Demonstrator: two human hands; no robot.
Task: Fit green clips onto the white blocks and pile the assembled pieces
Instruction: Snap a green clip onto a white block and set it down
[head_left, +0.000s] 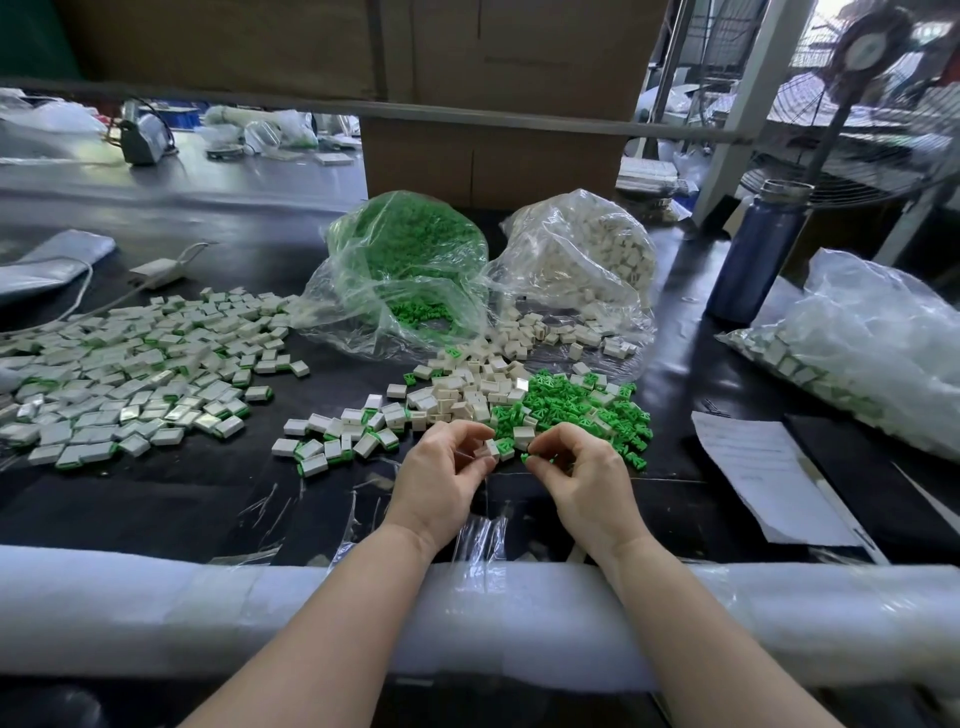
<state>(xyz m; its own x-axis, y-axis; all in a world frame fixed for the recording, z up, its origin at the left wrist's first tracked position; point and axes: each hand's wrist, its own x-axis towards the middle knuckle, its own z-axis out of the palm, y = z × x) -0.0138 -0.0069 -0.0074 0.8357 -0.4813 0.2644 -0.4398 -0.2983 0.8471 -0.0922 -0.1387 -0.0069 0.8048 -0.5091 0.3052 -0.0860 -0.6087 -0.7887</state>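
My left hand (447, 473) pinches a white block (492, 448) between thumb and fingers. My right hand (582, 473) pinches a green clip (527, 458) at its fingertips, a short gap to the right of the block. Just beyond my hands lies a heap of loose green clips (576, 410) mixed with loose white blocks (467, 387). A small group of assembled pieces (343, 439) lies to the left of my hands. A wide pile of assembled pieces (135, 374) covers the left of the black table.
An open bag of green clips (410, 260) and an open bag of white blocks (587, 254) stand behind the heaps. A filled plastic bag (872, 343), a paper sheet (763, 473) and a blue bottle (753, 249) are on the right. White foam padding (156, 613) lines the near edge.
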